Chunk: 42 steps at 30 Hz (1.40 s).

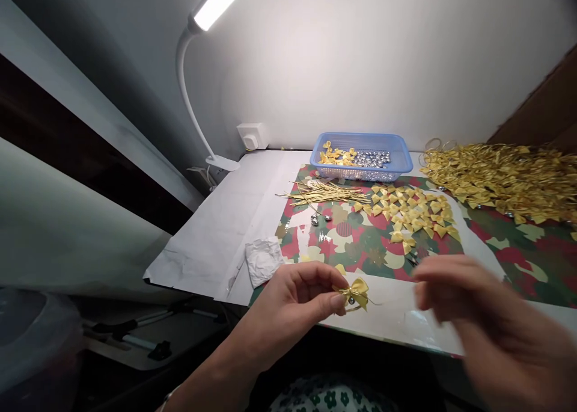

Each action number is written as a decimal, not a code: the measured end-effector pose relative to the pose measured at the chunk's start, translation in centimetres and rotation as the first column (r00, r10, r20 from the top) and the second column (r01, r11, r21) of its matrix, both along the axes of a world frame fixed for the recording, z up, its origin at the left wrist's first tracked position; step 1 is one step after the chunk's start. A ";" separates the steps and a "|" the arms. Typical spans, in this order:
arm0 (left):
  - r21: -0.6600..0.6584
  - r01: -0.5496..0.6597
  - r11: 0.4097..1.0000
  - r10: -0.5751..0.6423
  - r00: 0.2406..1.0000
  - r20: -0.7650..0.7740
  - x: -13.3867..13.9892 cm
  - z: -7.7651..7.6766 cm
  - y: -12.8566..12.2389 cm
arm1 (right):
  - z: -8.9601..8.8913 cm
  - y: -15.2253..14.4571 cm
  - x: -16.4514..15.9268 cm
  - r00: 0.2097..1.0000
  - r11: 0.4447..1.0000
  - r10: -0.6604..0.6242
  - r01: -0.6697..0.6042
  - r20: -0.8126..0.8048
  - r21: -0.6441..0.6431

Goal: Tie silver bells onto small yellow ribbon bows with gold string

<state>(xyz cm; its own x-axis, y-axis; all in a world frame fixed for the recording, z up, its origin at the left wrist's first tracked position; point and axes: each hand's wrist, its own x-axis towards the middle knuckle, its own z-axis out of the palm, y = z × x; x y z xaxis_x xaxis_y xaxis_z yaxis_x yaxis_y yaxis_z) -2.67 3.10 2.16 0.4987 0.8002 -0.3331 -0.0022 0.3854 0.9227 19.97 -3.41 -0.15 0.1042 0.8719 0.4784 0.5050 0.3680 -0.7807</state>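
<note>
Here the left hand (pixel 295 298) pinches a small gold bow (pixel 356 292) between thumb and fingertips, just above the near edge of the counter (pixel 216 231); a little silver bell seems to hang under the bow's knot. The right hand (pixel 478 316) is blurred, held just beside the bow with fingers spread loose and nothing in its grip. On the patterned sheet (pixel 518 249) behind them lies a scatter of loose bows (pixel 410 210), with a bundle of gold cords (pixel 327 192) beside it. A blue basket (pixel 401 159) stands at the far edge, and a large heap of finished bows (pixel 505 177) fills the far right corner.
</note>
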 end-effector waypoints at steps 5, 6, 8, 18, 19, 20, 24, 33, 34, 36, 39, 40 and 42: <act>-0.005 0.027 1.000 -0.027 0.999 0.045 0.5 1.0 -0.4 | -0.5 1.5 -3.1 0.970 0.976 0.208 -0.214 0.129 0.030; 0.008 0.025 1.000 -0.026 0.999 0.032 0.5 1.1 -0.4 | -0.6 1.6 -3.3 0.966 0.973 0.217 -0.225 0.139 0.050; 0.026 0.020 0.999 -0.020 1.000 0.010 0.5 1.1 -0.5 | -0.7 1.7 -3.4 0.964 0.968 0.224 -0.237 0.143 0.078; 0.097 0.035 0.995 -0.028 0.997 -0.068 0.5 0.5 -0.1 | -1.1 2.2 -3.9 0.967 0.973 0.168 -0.195 0.192 0.128; 0.107 0.038 0.994 -0.030 0.997 -0.076 0.5 0.5 -0.1 | -1.1 2.2 -4.0 0.968 0.973 0.164 -0.191 0.191 0.132; 0.119 0.043 0.992 -0.033 0.996 -0.083 0.5 0.6 0.0 | -1.2 2.2 -4.0 0.969 0.973 0.161 -0.188 0.188 0.136; 0.194 0.095 0.976 -0.073 0.990 -0.118 0.1 0.7 0.1 | -1.3 2.3 -4.2 0.971 0.972 0.158 -0.185 0.182 0.142; 0.103 0.095 0.990 -0.087 0.993 -0.079 -0.1 0.1 0.0 | -1.4 2.0 -2.8 0.983 0.984 0.180 -0.180 0.022 0.007; 0.081 0.077 0.994 -0.073 0.996 -0.050 0.0 0.1 0.0 | -1.3 1.9 -2.7 0.984 0.984 0.178 -0.178 0.014 -0.003; 0.051 0.056 0.997 -0.056 0.998 -0.006 0.2 0.1 -0.1 | -1.0 1.7 -2.8 0.977 0.977 0.213 -0.213 -0.004 -0.014; 0.041 0.052 0.998 -0.053 0.998 0.025 0.5 0.2 -0.2 | -0.9 1.7 -3.6 0.960 0.961 0.278 -0.278 -0.013 0.001; 0.047 0.059 0.997 -0.061 0.998 0.031 0.5 0.3 -0.2 | -1.0 1.8 -3.9 0.960 0.960 0.280 -0.280 -0.006 0.007; 0.063 0.081 0.995 -0.083 0.996 0.034 0.5 0.4 -0.2 | -1.2 1.9 -4.3 0.965 0.965 0.261 -0.261 0.016 0.017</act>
<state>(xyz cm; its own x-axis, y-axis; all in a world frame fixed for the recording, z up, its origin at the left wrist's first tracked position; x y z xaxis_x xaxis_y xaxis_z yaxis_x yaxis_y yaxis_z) -2.17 2.87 2.59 0.5747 0.7745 -0.2645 -0.0070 0.3279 0.9447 15.72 -1.49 -1.30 -0.1324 0.8587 0.4951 0.4003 0.5033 -0.7658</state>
